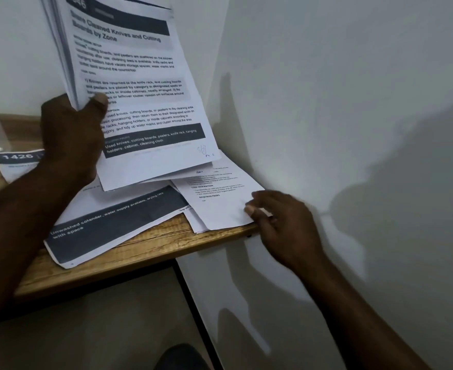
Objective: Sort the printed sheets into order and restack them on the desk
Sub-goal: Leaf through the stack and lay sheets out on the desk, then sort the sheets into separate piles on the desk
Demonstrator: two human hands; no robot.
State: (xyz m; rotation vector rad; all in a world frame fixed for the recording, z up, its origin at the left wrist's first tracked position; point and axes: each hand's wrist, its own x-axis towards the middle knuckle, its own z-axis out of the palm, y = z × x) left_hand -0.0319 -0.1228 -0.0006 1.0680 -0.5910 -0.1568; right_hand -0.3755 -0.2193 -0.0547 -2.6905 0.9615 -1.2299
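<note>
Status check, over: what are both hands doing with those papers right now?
Left hand grips raised stack. Right hand pinches corner of plain sheet at desk edge. Other loose sheets overlap beneath.

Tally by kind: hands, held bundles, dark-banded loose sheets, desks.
Hands: 2 (left hand, right hand)
Held bundles: 1 (bundle of sheets)
Dark-banded loose sheets: 2 (1426 sheet, colander sheet)
Desks: 1 (desk)
Total: 6
</note>
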